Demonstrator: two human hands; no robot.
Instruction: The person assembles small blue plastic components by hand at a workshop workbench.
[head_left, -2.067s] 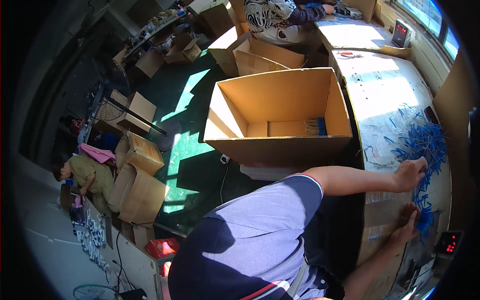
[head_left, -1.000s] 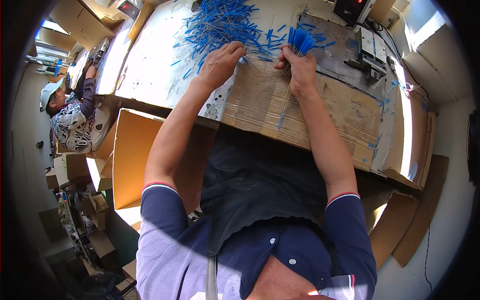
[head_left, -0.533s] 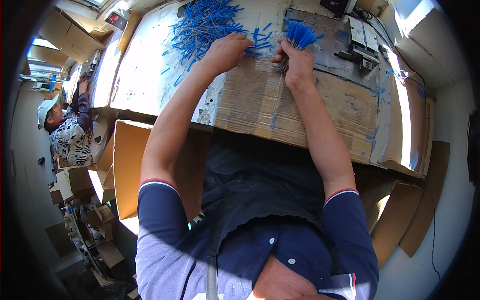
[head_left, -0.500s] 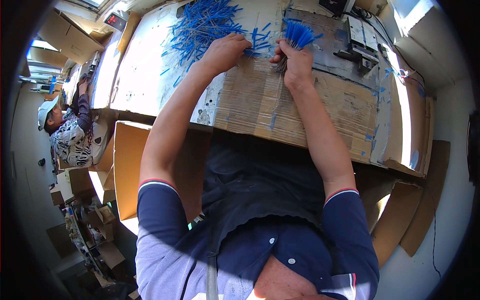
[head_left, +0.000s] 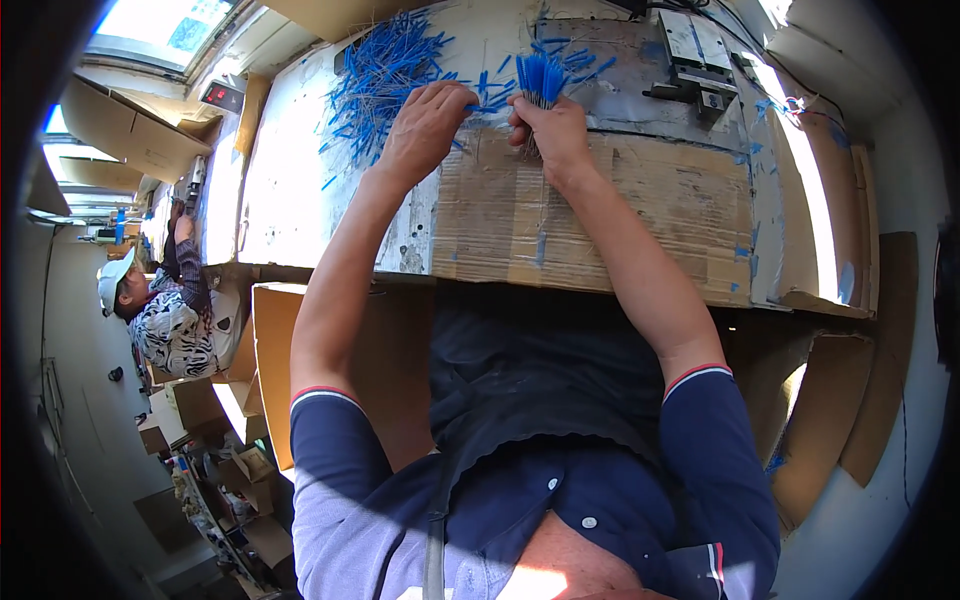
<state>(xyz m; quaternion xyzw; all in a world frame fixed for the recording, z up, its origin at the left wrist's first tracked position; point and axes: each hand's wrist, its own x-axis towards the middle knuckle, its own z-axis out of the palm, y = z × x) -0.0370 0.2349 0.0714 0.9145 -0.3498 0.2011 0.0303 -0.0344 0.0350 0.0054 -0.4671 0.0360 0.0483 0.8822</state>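
Observation:
My right hand (head_left: 556, 138) is closed round a bunch of thin wire pieces with blue ends (head_left: 540, 78), like small wire brushes. Their blue ends point up and away from me, while the wire stems hang below the fingers. To the left, my left hand (head_left: 425, 125) has its fingers bent together, with a blue end showing at the fingertips. A large loose heap of the same blue-ended pieces (head_left: 390, 60) lies just beyond and left of this hand. Several more pieces (head_left: 490, 92) are scattered between the two hands, and some lie behind the bunch.
Flattened cardboard (head_left: 640, 220) covers the near part of the worktable. A metal fixture (head_left: 698, 55) stands at the back right, with cables beside it. An open cardboard box (head_left: 275, 340) is below the table's front edge. Another person (head_left: 170, 320) works at the far left.
The view has shifted a little. My right hand has come left with the bunch, nearer my left hand, and the bunch now stands more upright. My left hand stays beside the heap.

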